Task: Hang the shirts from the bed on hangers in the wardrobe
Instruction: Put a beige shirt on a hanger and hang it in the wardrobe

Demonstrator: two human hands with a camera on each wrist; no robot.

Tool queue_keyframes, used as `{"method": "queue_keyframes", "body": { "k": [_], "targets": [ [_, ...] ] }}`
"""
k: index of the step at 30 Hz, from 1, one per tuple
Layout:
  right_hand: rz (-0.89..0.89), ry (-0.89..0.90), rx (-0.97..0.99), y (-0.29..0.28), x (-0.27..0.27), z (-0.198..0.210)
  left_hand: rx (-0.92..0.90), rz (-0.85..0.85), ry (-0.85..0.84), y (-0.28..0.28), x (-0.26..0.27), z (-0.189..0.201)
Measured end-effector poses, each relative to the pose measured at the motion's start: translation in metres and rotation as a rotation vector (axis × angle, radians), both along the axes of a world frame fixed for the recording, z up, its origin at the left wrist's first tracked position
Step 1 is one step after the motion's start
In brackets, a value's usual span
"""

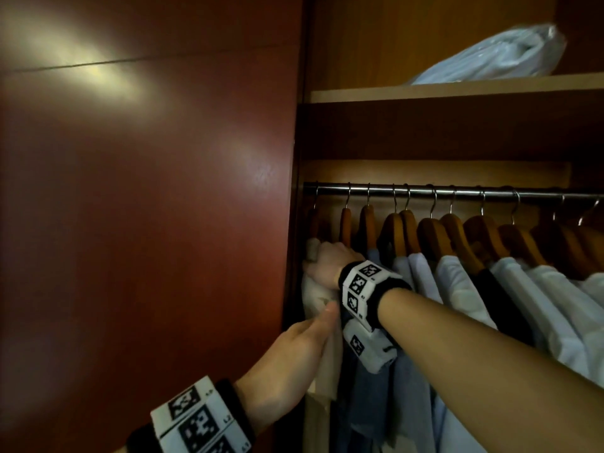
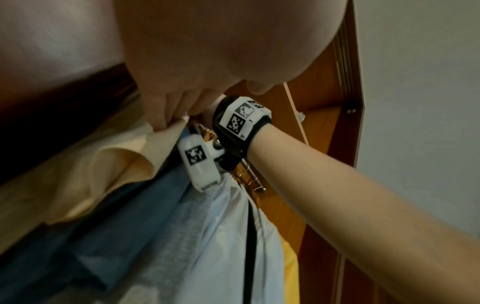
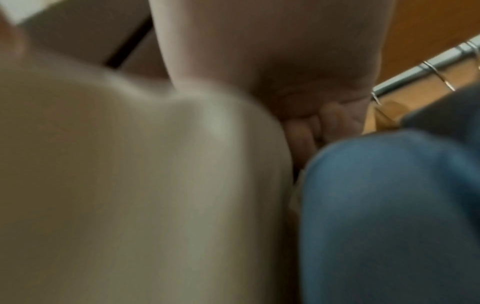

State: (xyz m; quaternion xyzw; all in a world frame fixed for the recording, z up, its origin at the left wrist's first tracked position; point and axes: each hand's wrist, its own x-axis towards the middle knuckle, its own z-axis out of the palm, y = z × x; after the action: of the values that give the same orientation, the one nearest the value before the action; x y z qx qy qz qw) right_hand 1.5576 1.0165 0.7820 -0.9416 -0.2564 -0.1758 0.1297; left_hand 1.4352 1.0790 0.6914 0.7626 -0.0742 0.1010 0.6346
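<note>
A cream shirt hangs at the far left end of the wardrobe rail, against the wardrobe's side wall. My right hand grips its shoulder just under the wooden hangers; in the right wrist view its curled fingers sit between the cream shirt and a blue shirt. My left hand pinches the cream fabric lower down, thumb on top. The left wrist view shows my fingers on a fold of the cream shirt.
The closed dark red wardrobe door fills the left. Several blue, white and black shirts on wooden hangers crowd the rail to the right. A plastic-wrapped bundle lies on the shelf above.
</note>
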Motion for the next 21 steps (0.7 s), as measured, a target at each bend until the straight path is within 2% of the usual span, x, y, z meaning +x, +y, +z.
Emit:
{"method": "queue_keyframes", "body": {
  "k": [2, 5, 8, 10, 11, 13, 16, 18, 21],
  "targets": [
    [-0.029, 0.004, -0.035, -0.001, -0.007, -0.009, 0.197, -0.055, -0.047, 0.005, -0.021, -0.009],
    [0.019, -0.112, -0.162, -0.011, -0.024, -0.036, 0.584, 0.025, -0.151, 0.009, -0.036, -0.015],
    [0.226, -0.394, -0.252, -0.026, -0.049, -0.089, 1.203, 0.118, -0.300, 0.017, -0.036, -0.030],
    [0.362, -0.468, -0.098, -0.039, -0.063, -0.132, 1.555, 0.127, -0.388, 0.023, -0.034, -0.044],
    [0.393, -0.416, 0.028, -0.045, -0.071, -0.153, 1.702, 0.096, -0.388, 0.023, -0.035, -0.048],
    [0.406, -0.135, 0.181, -0.055, -0.075, -0.195, 1.923, 0.031, -0.402, 0.023, -0.039, -0.050],
    [0.448, 0.385, 0.200, -0.055, -0.078, -0.239, 2.137, -0.025, -0.391, 0.026, -0.038, -0.050],
    [0.370, 0.634, 0.130, -0.042, -0.074, -0.258, 2.235, -0.039, -0.361, 0.027, -0.032, -0.047],
    [0.229, 0.784, 0.276, -0.018, -0.071, -0.277, 2.264, 0.011, -0.350, 0.025, -0.024, -0.041]
  ]
}}
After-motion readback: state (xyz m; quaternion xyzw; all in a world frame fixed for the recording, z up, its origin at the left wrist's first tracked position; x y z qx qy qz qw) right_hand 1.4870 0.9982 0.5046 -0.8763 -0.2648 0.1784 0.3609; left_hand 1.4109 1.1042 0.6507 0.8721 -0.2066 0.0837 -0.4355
